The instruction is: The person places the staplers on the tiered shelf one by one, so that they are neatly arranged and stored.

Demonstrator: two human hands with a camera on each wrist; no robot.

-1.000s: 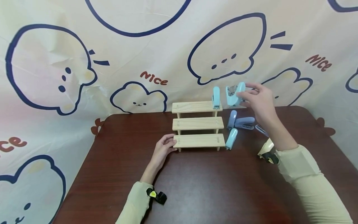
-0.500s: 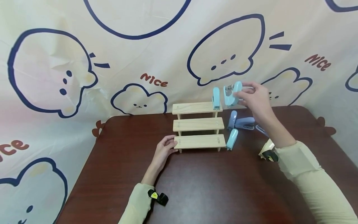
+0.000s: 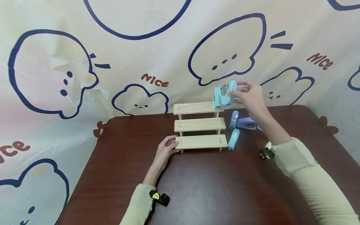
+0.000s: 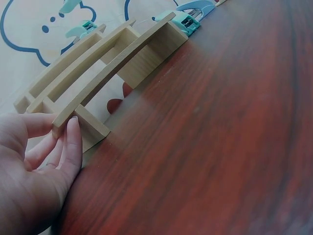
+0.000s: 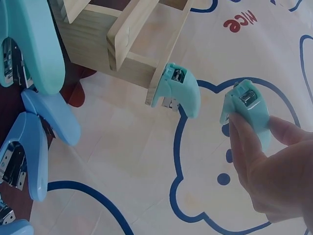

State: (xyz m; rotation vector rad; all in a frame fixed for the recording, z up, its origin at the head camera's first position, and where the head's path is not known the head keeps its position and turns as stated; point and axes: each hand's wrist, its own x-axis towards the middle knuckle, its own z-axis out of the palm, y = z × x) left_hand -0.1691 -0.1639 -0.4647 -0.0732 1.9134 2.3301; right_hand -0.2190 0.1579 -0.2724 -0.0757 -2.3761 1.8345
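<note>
A light-wood three-step rack (image 3: pixel 200 125) stands on the table, and my left hand (image 3: pixel 164 152) pinches the left end of its lowest step; the left wrist view shows thumb and fingers on that board (image 4: pixel 98 88). In the air by the right end of the top step, my right hand (image 3: pixel 251 96) grips a teal stapler (image 3: pixel 228 93). On that end of the top step sits another teal stapler (image 3: pixel 216 99), partly covered in the head view. The right wrist view shows the held stapler (image 5: pixel 249 110) apart from the one on the rack (image 5: pixel 183 90).
Right of the rack lie a teal stapler (image 3: pixel 233 139) and several blue-purple staplers (image 3: pixel 233 120), one partly behind my right forearm. The dark wooden table (image 3: pixel 208 187) meets a cartoon-printed cloth (image 3: pixel 135 56) at its back edge.
My right hand has moved left with the teal stapler, bringing it from beside the rack up to the stapler on the top step. My left hand has stayed on the lowest step.
</note>
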